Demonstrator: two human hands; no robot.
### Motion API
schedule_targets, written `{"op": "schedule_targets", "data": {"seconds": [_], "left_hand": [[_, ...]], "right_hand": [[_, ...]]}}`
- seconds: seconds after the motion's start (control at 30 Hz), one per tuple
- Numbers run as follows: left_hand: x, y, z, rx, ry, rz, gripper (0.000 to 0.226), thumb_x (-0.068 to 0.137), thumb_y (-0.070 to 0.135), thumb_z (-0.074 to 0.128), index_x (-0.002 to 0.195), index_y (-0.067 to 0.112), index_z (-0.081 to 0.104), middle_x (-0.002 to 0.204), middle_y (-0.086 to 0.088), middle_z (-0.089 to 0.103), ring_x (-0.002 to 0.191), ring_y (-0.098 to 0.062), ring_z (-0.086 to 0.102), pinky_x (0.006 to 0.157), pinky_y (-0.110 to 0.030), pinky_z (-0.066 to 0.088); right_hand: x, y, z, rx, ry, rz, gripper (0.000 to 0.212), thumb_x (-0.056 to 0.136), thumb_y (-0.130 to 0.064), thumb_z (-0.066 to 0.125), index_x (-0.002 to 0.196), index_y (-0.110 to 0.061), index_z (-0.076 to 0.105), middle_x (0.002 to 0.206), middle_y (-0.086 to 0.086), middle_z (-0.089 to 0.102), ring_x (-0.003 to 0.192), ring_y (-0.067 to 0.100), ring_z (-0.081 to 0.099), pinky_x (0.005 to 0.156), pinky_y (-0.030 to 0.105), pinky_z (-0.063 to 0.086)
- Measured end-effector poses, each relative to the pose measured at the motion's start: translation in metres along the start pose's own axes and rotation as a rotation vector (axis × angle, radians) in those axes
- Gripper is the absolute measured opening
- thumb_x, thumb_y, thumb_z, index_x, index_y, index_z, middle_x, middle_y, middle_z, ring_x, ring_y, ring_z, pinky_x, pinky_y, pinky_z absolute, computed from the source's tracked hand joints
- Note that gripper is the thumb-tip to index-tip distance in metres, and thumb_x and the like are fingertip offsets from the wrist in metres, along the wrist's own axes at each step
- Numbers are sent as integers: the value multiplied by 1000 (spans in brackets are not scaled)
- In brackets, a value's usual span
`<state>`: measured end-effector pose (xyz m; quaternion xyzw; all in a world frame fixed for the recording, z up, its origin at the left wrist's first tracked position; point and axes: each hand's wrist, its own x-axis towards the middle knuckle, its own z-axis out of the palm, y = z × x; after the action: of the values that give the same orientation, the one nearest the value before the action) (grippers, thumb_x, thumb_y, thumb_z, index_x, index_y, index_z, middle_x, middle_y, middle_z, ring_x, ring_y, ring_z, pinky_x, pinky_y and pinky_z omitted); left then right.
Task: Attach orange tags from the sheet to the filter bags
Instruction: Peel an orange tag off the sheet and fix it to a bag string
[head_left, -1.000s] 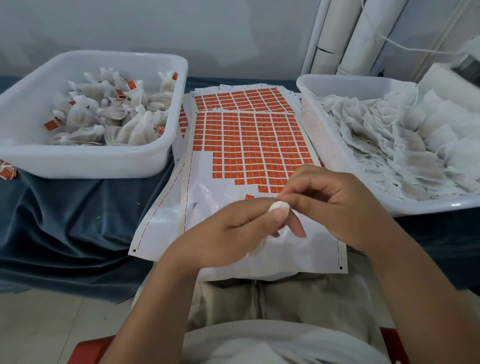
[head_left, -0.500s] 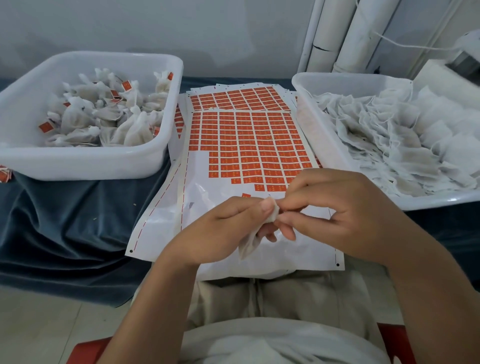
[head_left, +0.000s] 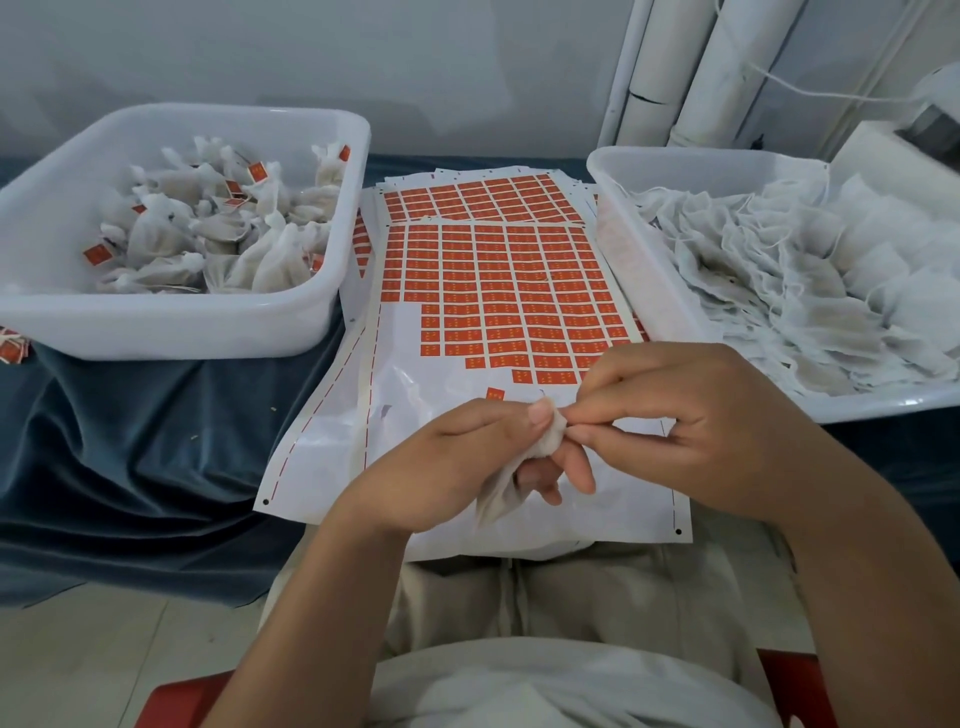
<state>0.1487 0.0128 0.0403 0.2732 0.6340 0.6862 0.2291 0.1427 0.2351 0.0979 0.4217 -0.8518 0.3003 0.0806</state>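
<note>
- A desk (head_left: 156, 441) is draped in a dark blue cloth, and 2 white tubs and the tag sheets are carried on it.
- The right tub (head_left: 618, 171) is filled with a loose heap of untagged bags (head_left: 779, 291), white strings being tangled among them.
- The left tub (head_left: 182, 332) is partly filled with tagged bags (head_left: 218, 244); orange labels are seen on several of them.
- A sheet (head_left: 395, 395) is laid between the 2 tubs, its near edge hanging over the person's lap. Its far part is covered by rows of orange tags (head_left: 498, 291), while its near part is stripped bare. A 2nd sheet (head_left: 467, 195) is tucked under its far end.
- The left hand (head_left: 457, 467) is held over the bare part of the sheet, its grip closed on the upper part of a filter bag (head_left: 501, 491), thumb on top.
- The right hand (head_left: 691, 415) is brought against the left, its grip pinched with thumb and forefinger at the bag's top corner; whether anything else is held there cannot be told.
- The filter bag is held above the sheet between both hands, its lower end hanging toward the lap.
- 1 lone tag (head_left: 494, 393) is left on the bare sheet just beyond the left thumb.
</note>
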Motion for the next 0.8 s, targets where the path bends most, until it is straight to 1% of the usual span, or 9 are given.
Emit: {"op": "schedule_targets", "data": {"seconds": [0.07, 0.17, 0.3, 0.37, 0.47, 0.57, 0.63, 0.7, 0.8], "left_hand": [[1, -1, 0, -35, -7, -9, 50, 109, 50, 37, 97, 28, 80, 77, 11, 58, 79, -24, 54, 88, -25, 52], [3, -5, 0, -97, -12, -13, 53, 107, 56, 39, 94, 24, 80, 71, 9, 47, 72, -10, 50, 83, -22, 50], [6, -10, 0, -112, 22, -35, 54, 105, 60, 41, 95, 22, 78, 72, 5, 42, 74, -18, 47, 87, -33, 53], [7, -11, 1, -127, 30, -37, 53, 106, 58, 41, 96, 21, 78, 74, 1, 40, 76, -23, 45, 88, -39, 53], [5, -8, 2, -161, -2, -7, 50, 107, 55, 43, 93, 22, 77, 73, 3, 43, 74, -19, 46, 85, -35, 52], [4, -5, 4, -232, -16, 21, 47, 110, 44, 41, 87, 22, 76, 73, 12, 55, 70, -14, 46, 79, -28, 52], [4, -4, 5, -340, -36, 41, 45, 110, 37, 44, 82, 19, 74, 68, 9, 48, 65, -17, 39, 76, -28, 53], [5, -3, 6, -417, -38, 39, 46, 111, 35, 44, 78, 18, 71, 64, 6, 38, 62, -14, 40, 73, -28, 53], [5, -4, 6, -480, -23, 6, 53, 111, 27, 30, 75, 17, 68, 61, 9, 40, 59, -9, 44, 70, -27, 52]], "right_hand": [[1, -1, 0, 1, -10, 6, 20, 98, -25, 64, 96, -22, 83, 90, -13, 70, 82, 5, 66, 73, 16, 49], [1, 0, 1, -4, -7, 20, 16, 98, -23, 68, 99, -20, 83, 90, -13, 69, 82, 4, 65, 74, 15, 48], [2, 1, 7, -173, 69, -8, 11, 92, -13, 71, 92, -15, 82, 86, -8, 70, 77, 6, 62, 71, 21, 50], [2, 0, 12, -156, 145, 28, 10, 88, -10, 71, 87, -14, 80, 83, -8, 69, 74, 10, 62, 68, 24, 51], [3, 0, 15, 137, 148, 167, 11, 87, -15, 65, 84, -19, 74, 79, -10, 68, 73, 15, 65, 65, 25, 53], [5, 2, 18, 655, -55, 301, 18, 90, -14, 52, 88, -14, 71, 81, -5, 75, 71, 9, 70, 67, 18, 50], [5, 5, 21, 877, -131, 369, 21, 91, -16, 50, 89, -13, 71, 88, 8, 77, 74, 28, 72, 67, 27, 45], [5, 8, 23, 924, -152, 371, 18, 95, -20, 57, 92, -17, 75, 94, 11, 77, 76, 41, 66, 68, 32, 43], [5, 6, 20, 866, -153, 294, 21, 105, -29, 59, 100, -19, 77, 94, -4, 77, 76, 12, 65, 73, 29, 49]]}}
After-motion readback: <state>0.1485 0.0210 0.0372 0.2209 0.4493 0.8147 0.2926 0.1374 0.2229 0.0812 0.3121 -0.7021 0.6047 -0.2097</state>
